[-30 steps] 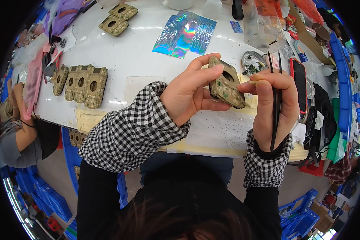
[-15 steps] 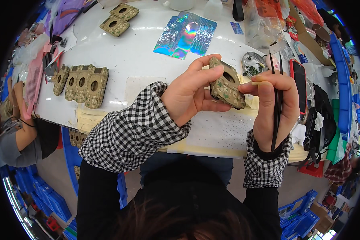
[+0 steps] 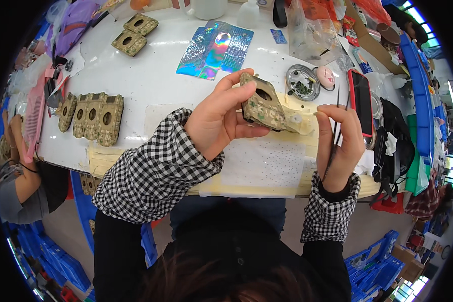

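My left hand (image 3: 214, 123) grips a camouflage-painted model tank hull (image 3: 273, 111) by its edges, tilted, its round hole showing. To its right and apart from it, my right hand (image 3: 346, 143) holds black tweezers (image 3: 331, 160) lengthwise in the palm, their tips pointing away from me. The thumb and forefinger of that hand come close together at the tips; whether something tiny is between them I cannot make out. Beyond the hull stands a round clear dish (image 3: 287, 83) with small dark green bits inside. A white sheet (image 3: 259, 168) dotted with tiny specks lies below my hands.
Several similar hulls (image 3: 107, 121) stand in a row at left, with two more hulls (image 3: 129, 42) farther back. A shiny holographic sheet (image 3: 196, 53) lies beyond my left hand. On the right are a red-edged phone (image 3: 360, 103) and a pink egg-shaped thing (image 3: 325, 77). Another person's arm (image 3: 22, 176) is at far left.
My right hand has drawn back from the hull, which its fingertips were touching, leaving a gap. The tweezers went with it. The whole view has shifted slightly; my left hand still grips the hull.
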{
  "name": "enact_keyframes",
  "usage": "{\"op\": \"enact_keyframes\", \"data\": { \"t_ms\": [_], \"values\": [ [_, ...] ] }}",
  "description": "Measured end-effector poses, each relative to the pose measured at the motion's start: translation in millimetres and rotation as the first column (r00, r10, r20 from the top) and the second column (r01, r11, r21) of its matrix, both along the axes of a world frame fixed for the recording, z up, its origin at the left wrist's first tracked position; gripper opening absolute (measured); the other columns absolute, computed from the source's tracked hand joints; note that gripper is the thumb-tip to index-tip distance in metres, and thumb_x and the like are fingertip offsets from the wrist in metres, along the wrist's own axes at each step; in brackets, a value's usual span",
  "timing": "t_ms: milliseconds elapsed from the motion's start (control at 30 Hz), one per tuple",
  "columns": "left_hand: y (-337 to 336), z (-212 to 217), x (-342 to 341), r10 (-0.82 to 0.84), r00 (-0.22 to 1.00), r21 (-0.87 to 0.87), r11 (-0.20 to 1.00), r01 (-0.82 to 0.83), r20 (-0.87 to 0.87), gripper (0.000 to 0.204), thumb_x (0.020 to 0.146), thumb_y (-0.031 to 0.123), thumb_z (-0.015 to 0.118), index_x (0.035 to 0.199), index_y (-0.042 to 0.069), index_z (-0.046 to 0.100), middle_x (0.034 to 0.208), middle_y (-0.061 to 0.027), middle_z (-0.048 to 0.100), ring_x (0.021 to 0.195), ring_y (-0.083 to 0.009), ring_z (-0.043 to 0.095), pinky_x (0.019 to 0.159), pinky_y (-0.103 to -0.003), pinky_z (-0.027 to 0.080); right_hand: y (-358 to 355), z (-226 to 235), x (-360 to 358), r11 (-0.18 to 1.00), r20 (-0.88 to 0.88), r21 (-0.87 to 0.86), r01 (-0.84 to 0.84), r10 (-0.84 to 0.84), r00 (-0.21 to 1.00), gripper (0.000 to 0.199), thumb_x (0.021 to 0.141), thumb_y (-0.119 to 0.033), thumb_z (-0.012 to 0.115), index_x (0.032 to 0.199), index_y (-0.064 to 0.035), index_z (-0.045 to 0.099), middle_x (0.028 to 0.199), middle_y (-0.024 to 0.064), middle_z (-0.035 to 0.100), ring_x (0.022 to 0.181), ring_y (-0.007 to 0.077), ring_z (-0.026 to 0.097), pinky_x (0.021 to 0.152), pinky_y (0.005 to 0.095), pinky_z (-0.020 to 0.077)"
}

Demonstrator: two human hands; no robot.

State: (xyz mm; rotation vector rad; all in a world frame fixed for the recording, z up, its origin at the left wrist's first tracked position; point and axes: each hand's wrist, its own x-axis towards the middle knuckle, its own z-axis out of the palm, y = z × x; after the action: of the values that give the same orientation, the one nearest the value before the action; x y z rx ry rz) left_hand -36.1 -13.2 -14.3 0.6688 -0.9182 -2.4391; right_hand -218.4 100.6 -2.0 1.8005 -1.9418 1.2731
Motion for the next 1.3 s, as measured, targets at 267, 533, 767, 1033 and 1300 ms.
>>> {"op": "enact_keyframes", "data": {
  "t_ms": [267, 533, 767, 1033, 1300],
  "values": [
    [-1.1, -1.4, 0.1, 0.004, 1.000, 0.005, 1.000, -0.004, -0.011, 0.044, 0.098, 0.028, 0.039, 0.137, 0.012, 0.028, 0.122, -0.0174, 0.054, 0.106, -0.0250, 0.061, 0.078, -0.031, 0.058, -0.5, 4.1, 3.6, 0.998, -0.054, -0.057, -0.007, 0.004, 0.999, 0.015, 0.074, 0.003, 0.071, 0.085, -0.0013, 0.062, 0.079, 0.0102, 0.060, 0.070, 0.0230, 0.054, 0.063, 0.0313, 0.0441],
    [-0.5, 0.2, 0.7, -0.012, 0.999, 0.023, 1.000, 0.013, -0.038, 0.044, 0.098, 0.027, 0.039, 0.137, 0.011, 0.027, 0.123, -0.0161, 0.053, 0.104, -0.0269, 0.062, 0.078, -0.031, 0.058, -4.5, 11.5, 20.0, 0.952, 0.439, -0.187, -0.242, 0.301, 0.847, 0.008, 0.089, -0.002, 0.058, 0.095, 0.0024, 0.055, 0.087, 0.0112, 0.059, 0.079, 0.0133, 0.053, 0.073, 0.0240, 0.0421],
    [0.6, 0.1, 1.9, -0.032, 0.997, 0.003, 0.999, 0.033, -0.063, 0.058, 0.095, 0.032, 0.047, 0.140, 0.007, 0.020, 0.122, -0.0128, 0.050, 0.102, -0.0239, 0.061, 0.080, -0.033, 0.056, -19.7, 7.3, 32.8, 0.928, 0.615, -0.192, -0.318, 0.366, 0.698, 0.007, 0.094, -0.004, 0.052, 0.096, 0.0026, 0.053, 0.086, 0.0073, 0.059, 0.077, 0.0101, 0.060, 0.071, 0.0214, 0.0462],
    [1.5, -1.1, 2.3, -0.034, 0.998, 0.005, 0.999, 0.034, -0.043, 0.047, 0.097, 0.029, 0.041, 0.138, 0.009, 0.028, 0.123, -0.0105, 0.052, 0.104, -0.0230, 0.061, 0.079, -0.032, 0.057, -20.7, 6.3, 34.0, 0.922, 0.632, -0.163, -0.350, 0.370, 0.681, 0.007, 0.094, -0.004, 0.053, 0.095, 0.0024, 0.053, 0.082, 0.0059, 0.059, 0.076, 0.0086, 0.058, 0.069, 0.0207, 0.0455],
    [0.9, -1.7, 1.0, -0.041, 0.998, -0.010, 0.999, 0.041, -0.046, 0.047, 0.098, 0.029, 0.040, 0.138, 0.009, 0.027, 0.124, -0.0103, 0.052, 0.105, -0.0222, 0.061, 0.079, -0.033, 0.057, -21.7, 4.8, 33.5, 0.924, 0.603, -0.166, -0.343, 0.371, 0.707, 0.007, 0.093, -0.004, 0.054, 0.095, 0.0025, 0.054, 0.082, 0.0055, 0.057, 0.075, 0.0090, 0.057, 0.069, 0.0209, 0.0450]
  ]
}}
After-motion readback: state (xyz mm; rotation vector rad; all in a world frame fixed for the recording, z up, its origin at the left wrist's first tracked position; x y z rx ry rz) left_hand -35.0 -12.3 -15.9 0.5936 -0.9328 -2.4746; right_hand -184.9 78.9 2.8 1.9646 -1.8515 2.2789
